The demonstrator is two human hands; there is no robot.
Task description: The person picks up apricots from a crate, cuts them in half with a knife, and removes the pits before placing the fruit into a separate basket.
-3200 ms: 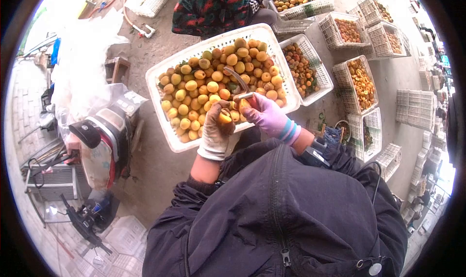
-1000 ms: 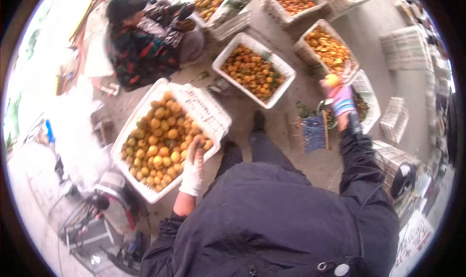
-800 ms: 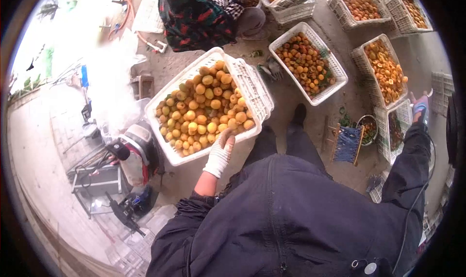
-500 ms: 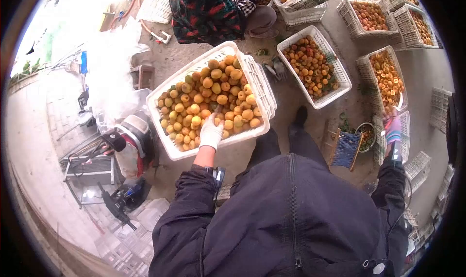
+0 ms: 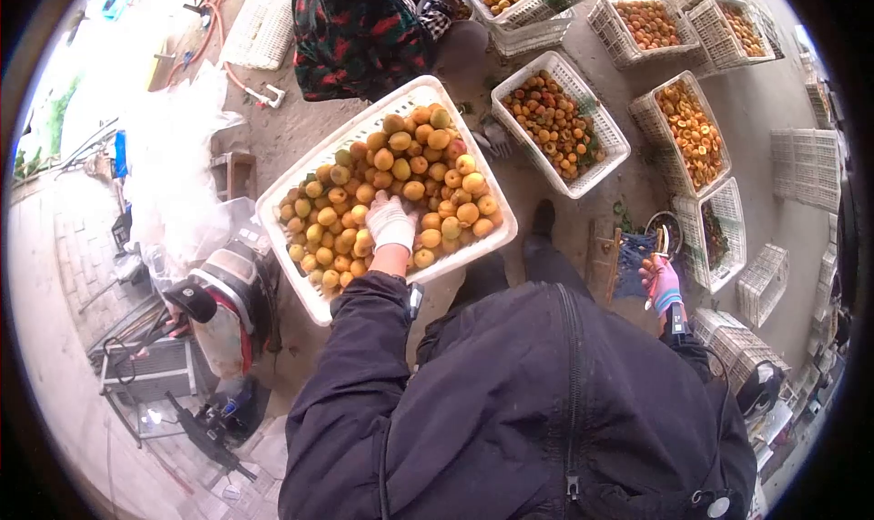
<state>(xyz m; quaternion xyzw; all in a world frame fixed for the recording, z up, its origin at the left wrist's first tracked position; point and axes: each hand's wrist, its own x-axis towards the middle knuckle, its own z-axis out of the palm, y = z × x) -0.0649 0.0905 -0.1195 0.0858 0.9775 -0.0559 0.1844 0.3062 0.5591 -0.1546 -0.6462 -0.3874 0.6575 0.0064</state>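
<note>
My left hand (image 5: 391,224), in a white glove, reaches into a white plastic crate (image 5: 319,312) heaped with whole apricots (image 5: 414,190). Its fingers curl down around an apricot in the pile, with the fingertips hidden among the fruit. Out to the right, my right hand (image 5: 663,283) wears a pink and blue striped glove. It is closed around a small hand tool (image 5: 672,239) with a curved, pale metal end, held up over the floor beside a blue-seated stool (image 5: 633,263).
A crate of apricots (image 5: 626,147) stands ahead, and a crate of split apricots (image 5: 724,176) to the right. Beyond sits a person in a patterned jacket (image 5: 360,37). At left are a scooter (image 5: 223,310) and clear plastic sheeting (image 5: 182,147). More crates (image 5: 806,169) line the far right.
My right hand has drawn back from the split-apricot crate toward me, with the tool now visible. My left hand has moved a little deeper into the pile. The view has shifted right.
</note>
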